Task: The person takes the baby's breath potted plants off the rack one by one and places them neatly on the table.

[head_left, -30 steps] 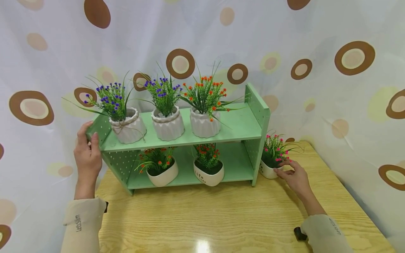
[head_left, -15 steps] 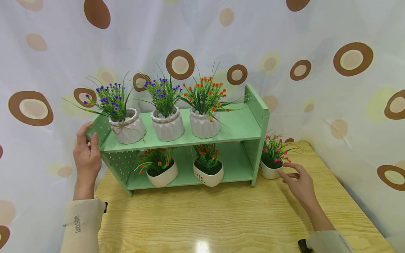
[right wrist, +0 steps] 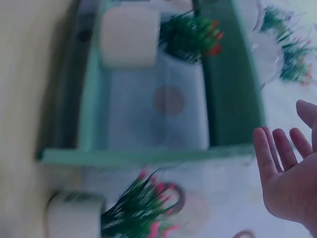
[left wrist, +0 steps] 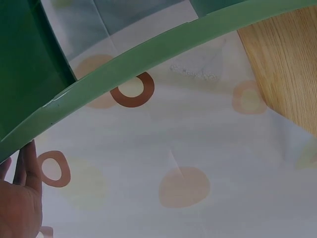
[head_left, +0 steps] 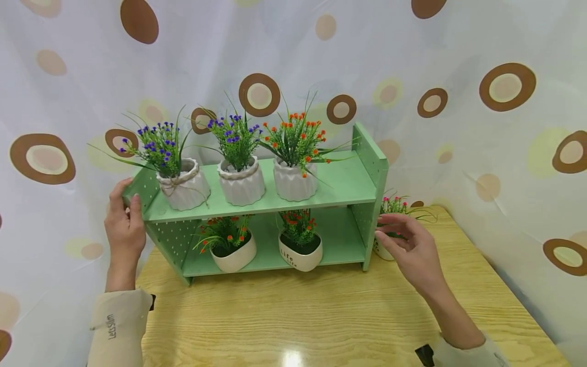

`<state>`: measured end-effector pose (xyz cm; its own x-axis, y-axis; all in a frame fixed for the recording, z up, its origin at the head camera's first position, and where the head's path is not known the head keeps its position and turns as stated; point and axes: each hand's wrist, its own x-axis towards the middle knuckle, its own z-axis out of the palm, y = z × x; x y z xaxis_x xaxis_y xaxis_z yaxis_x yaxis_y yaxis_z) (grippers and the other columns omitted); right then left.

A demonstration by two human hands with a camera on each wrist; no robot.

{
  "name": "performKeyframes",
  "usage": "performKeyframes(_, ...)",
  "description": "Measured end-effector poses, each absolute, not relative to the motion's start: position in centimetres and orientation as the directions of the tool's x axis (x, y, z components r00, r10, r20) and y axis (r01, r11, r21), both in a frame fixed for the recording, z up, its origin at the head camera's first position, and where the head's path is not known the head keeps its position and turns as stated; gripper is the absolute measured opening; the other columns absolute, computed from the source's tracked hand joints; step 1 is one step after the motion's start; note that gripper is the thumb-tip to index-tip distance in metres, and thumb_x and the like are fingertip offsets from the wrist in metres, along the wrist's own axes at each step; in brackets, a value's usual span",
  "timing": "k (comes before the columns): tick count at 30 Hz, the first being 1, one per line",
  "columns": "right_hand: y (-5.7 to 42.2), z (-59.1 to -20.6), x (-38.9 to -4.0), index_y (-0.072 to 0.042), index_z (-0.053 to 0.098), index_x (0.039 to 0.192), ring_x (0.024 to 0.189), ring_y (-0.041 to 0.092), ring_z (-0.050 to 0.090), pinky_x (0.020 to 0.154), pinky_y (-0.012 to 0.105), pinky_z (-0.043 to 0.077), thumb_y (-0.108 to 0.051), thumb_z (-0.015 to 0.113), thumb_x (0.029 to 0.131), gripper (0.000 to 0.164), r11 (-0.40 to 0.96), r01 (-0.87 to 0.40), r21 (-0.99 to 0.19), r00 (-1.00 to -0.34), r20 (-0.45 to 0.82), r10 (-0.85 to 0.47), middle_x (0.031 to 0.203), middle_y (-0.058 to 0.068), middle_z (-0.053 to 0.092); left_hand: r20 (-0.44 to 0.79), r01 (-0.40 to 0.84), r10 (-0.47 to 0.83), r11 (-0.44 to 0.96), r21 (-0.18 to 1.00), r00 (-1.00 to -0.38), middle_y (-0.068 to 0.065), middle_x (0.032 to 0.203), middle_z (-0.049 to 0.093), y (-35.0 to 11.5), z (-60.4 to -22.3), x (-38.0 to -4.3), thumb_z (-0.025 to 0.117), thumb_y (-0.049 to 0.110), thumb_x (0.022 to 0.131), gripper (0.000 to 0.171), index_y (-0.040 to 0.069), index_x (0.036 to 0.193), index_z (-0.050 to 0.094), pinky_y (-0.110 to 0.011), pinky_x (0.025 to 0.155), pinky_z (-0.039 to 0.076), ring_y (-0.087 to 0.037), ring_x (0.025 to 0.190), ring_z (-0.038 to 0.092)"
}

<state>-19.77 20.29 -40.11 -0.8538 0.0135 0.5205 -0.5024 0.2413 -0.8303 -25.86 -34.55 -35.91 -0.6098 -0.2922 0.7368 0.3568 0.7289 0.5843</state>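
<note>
A green two-tier shelf (head_left: 339, 176) stands on the wooden table. My left hand (head_left: 124, 229) grips the upper edge of its left side panel, fingers on the outside and thumb toward the front. In the left wrist view those fingers (left wrist: 32, 166) reach up to the green panel edge. My right hand (head_left: 415, 252) is held by the right side panel, fingers extended and thumb apart, with nothing between them. Behind it, partly hidden, a white pot with pink flowers (head_left: 395, 205) stands beside the shelf. The right wrist view shows that pot (right wrist: 74, 215) below the panel.
On the top tier stand two ribbed white pots with purple flowers (head_left: 185, 189) and one with orange flowers (head_left: 295, 182). Two oval white pots with red-orange flowers (head_left: 236, 255) sit below. A dotted curtain (head_left: 468, 153) hangs behind the table (head_left: 275, 316).
My right hand has let go of the pink-flower pot, drawn back a little, then moved left to the shelf's right panel. My left hand keeps its grip on the shelf.
</note>
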Motion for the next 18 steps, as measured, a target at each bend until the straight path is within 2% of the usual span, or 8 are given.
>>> performKeyframes(4, 17.4, -37.6, -20.8, 0.003, 0.053, 0.142, 0.119, 0.011, 0.064, 0.099, 0.019, 0.052, 0.003, 0.068, 0.097, 0.048, 0.174, -0.567, -0.805, -0.824, 0.559, -0.096, 0.134, 0.008, 0.063, 0.733, 0.348, -0.303, 0.728, 0.590, -0.609, -0.022, 0.134, 0.058, -34.7, -35.9, -25.8, 0.044, 0.031, 0.112, 0.041, 0.024, 0.152, 0.048, -0.008, 0.082, 0.040, 0.010, 0.101, 0.047)
performKeyframes(7, 15.3, -35.9, -22.1, -0.003, 0.047, 0.151, 0.132, 0.018, 0.058, 0.109, 0.023, 0.047, -0.002, 0.069, 0.098, 0.058, 0.156, -0.569, -0.808, -0.822, 0.550, -0.147, 0.145, 0.016, 0.055, 0.731, 0.341, -0.307, 0.730, 0.592, -0.610, -0.022, 0.134, 0.058, -34.7, -35.8, -25.7, 0.044, 0.031, 0.112, 0.041, 0.024, 0.152, 0.048, -0.008, 0.082, 0.039, 0.010, 0.102, 0.047)
performKeyframes(11, 13.0, -33.8, -24.1, -0.012, 0.037, 0.159, 0.145, 0.026, 0.047, 0.119, 0.030, 0.039, -0.012, 0.071, 0.099, 0.069, 0.172, -0.527, -0.832, -0.848, 0.501, -0.173, 0.156, 0.012, 0.047, 0.728, 0.347, -0.303, 0.724, 0.595, -0.615, -0.021, 0.136, 0.059, -34.7, -35.9, -25.7, 0.044, 0.031, 0.112, 0.041, 0.024, 0.152, 0.048, -0.008, 0.083, 0.040, 0.011, 0.103, 0.047)
performKeyframes(18, 10.3, -31.4, -27.3, -0.010, 0.025, 0.163, 0.153, 0.032, 0.035, 0.124, 0.043, 0.032, -0.026, 0.077, 0.095, 0.088, 0.225, -0.400, -0.889, -0.914, 0.368, -0.171, 0.164, 0.014, 0.033, 0.735, 0.364, -0.293, 0.721, 0.590, -0.611, -0.024, 0.135, 0.058, -34.6, -36.0, -25.9, 0.044, 0.030, 0.112, 0.041, 0.023, 0.152, 0.048, -0.008, 0.082, 0.039, 0.010, 0.102, 0.047)
